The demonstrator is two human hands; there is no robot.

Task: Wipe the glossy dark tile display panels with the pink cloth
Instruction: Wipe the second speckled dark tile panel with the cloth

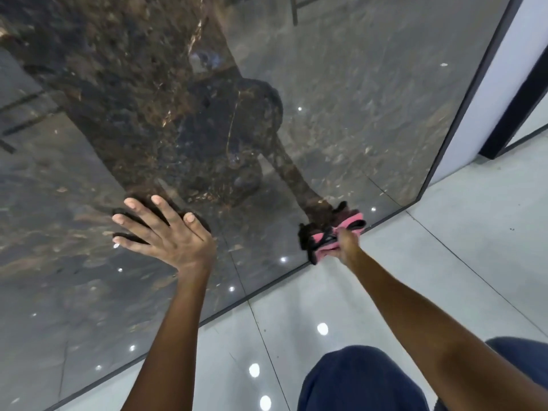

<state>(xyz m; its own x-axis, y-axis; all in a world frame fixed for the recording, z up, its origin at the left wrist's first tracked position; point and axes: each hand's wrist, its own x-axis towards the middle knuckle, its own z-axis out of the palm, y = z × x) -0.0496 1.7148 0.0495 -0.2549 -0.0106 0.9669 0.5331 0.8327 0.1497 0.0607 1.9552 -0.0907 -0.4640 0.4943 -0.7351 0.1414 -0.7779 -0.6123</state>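
Note:
A tall glossy dark tile panel [341,120] with brown marbling stands upright in front of me and mirrors my body and arms. My left hand [166,232] lies flat on the panel with its fingers spread and straight. Low down, near the panel's bottom edge, my right hand [345,246] grips a bunched pink cloth [324,243] with dark stripes and holds it against the glass-like surface. Most of my right hand's fingers are hidden by the cloth.
Light grey glossy floor tiles [415,277] run along the panel's base and reflect ceiling lights. A white wall with a dark frame [510,84] borders the panel on the right. My knee in blue trousers [361,381] is at the bottom.

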